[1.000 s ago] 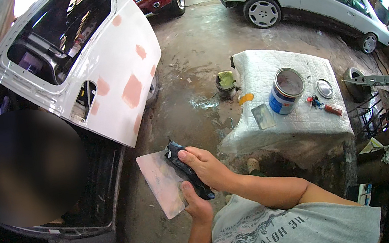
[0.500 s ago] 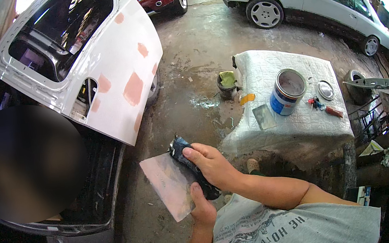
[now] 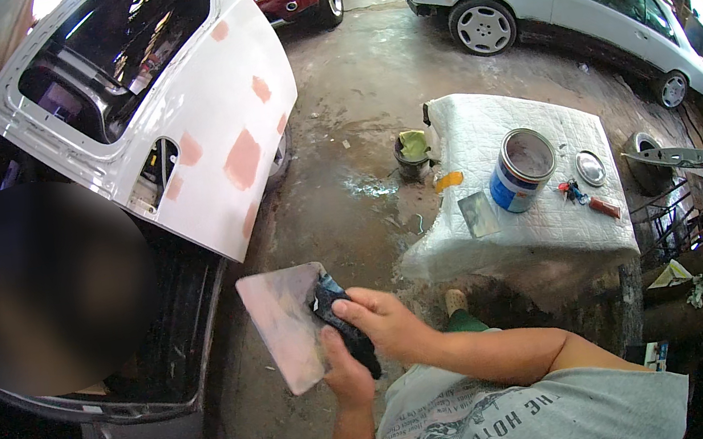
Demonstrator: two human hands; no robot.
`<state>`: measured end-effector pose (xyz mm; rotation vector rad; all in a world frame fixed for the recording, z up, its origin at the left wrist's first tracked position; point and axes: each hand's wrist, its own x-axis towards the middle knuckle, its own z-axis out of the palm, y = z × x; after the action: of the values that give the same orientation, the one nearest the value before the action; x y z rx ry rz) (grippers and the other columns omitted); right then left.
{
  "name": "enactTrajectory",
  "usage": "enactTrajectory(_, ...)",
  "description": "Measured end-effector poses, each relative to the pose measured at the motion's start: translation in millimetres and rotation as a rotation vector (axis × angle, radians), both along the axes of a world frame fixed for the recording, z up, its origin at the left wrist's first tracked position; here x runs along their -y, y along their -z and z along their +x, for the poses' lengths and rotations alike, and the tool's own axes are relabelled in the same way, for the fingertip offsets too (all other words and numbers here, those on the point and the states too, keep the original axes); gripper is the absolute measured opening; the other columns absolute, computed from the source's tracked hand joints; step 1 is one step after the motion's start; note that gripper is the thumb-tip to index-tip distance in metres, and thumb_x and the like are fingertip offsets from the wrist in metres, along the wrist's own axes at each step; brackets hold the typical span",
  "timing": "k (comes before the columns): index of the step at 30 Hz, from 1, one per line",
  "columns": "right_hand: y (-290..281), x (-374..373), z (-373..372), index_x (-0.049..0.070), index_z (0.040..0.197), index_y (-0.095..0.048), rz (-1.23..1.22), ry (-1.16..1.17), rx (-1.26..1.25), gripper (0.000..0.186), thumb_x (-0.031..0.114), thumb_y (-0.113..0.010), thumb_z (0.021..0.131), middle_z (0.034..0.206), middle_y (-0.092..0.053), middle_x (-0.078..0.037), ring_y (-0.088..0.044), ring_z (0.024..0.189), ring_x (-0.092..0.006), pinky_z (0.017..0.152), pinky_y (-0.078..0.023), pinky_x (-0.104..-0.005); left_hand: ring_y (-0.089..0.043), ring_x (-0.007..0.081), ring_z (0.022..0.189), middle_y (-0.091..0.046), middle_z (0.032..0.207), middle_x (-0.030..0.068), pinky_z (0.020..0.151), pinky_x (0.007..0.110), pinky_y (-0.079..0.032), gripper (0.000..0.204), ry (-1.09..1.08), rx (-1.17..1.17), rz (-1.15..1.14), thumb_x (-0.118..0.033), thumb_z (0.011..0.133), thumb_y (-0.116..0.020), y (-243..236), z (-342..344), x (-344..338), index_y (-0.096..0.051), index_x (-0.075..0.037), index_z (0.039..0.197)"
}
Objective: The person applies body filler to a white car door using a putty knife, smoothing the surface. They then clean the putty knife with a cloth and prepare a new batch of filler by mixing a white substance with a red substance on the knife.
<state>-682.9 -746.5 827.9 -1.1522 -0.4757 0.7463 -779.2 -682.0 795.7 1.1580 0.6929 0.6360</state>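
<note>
Left of the white-covered desk (image 3: 486, 121), we locate the pale plate (image 3: 279, 324), tilted in front of us. The dark cloth (image 3: 363, 351) has moved down its right side, baring the upper corner; more smeared surface now shows. The right hand (image 3: 390, 322) grips the cloth, thumb on top; the left hand (image 3: 353, 375) clasps the plate's lower edge, fingers presumably beneath.
</note>
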Motion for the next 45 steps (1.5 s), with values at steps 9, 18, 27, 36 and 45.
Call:
enactTrajectory(9, 7.8, -3.9, 12.8, 0.005, 0.091, -0.059, -0.042, 0.003, 0.146, 0.027, 0.029, -0.055, 0.102, 0.081, -0.052, 0.005, -0.046, 0.076, -0.0052, 0.066, -0.042, -0.0245, -0.058, 0.0232, 0.111, -0.06, 0.125, 0.0113, 0.096, 0.037, -0.048, 0.047, -0.026, 0.035, 0.106, -0.036, 0.105, -0.048, 8.7, 2.0, 0.5, -0.05, 0.002, 0.133)
enactTrajectory(18, 10.0, 1.8, 7.4, 0.004, 0.091, -0.057, -0.016, -0.015, 0.14, 0.026, 0.028, -0.057, 0.102, 0.08, -0.048, 0.006, -0.043, 0.076, -0.0059, 0.066, -0.04, -0.025, -0.056, 0.0199, 0.113, -0.058, 0.128, 0.0102, 0.098, 0.033, -0.045, 0.042, 0.073, 0.093, -0.095, -0.034, 0.103, -0.054, 35.8, -6.3, -5.6, -0.058, 0.001, 0.125)
enactTrajectory(27, -26.3, 56.7, 76.9, 0.0, 0.092, -0.055, -0.291, -0.484, 0.934, 0.027, 0.027, -0.059, 0.098, 0.084, -0.06, -0.02, -0.06, 0.081, -0.0414, 0.071, -0.047, -0.0469, -0.053, 0.0286, 0.123, -0.059, 0.129, 0.0126, 0.106, 0.043, -0.04, 0.052, 0.38, 0.245, 0.112, -0.04, 0.092, -0.067, 62.2, -64.8, -79.5, -0.061, -0.002, 0.128)
enactTrajectory(36, -28.4, 53.9, 65.2, 0.006, 0.093, -0.055, -0.427, -0.712, 1.241, 0.025, 0.03, -0.058, 0.098, 0.087, -0.065, -0.014, -0.065, 0.085, -0.0377, 0.071, -0.051, -0.0496, -0.062, 0.0341, 0.107, -0.067, 0.115, 0.0162, 0.091, 0.042, -0.049, 0.039, 1.087, -0.358, 1.026, -0.037, 0.092, -0.065, -44.8, -18.6, -86.7, -0.067, -0.004, 0.114)
enactTrajectory(45, -50.8, 53.6, 46.5, 0.005, 0.087, -0.053, -0.171, -0.631, 1.253, 0.033, 0.036, -0.057, 0.098, 0.08, -0.062, -0.013, -0.063, 0.074, -0.0359, 0.065, -0.05, -0.0467, -0.065, 0.0382, 0.083, -0.069, 0.095, 0.0157, 0.075, 0.041, -0.052, 0.032, 1.136, -0.271, 0.77, -0.031, 0.086, -0.075, -82.0, -1.3, -48.2, -0.067, -0.007, 0.106)
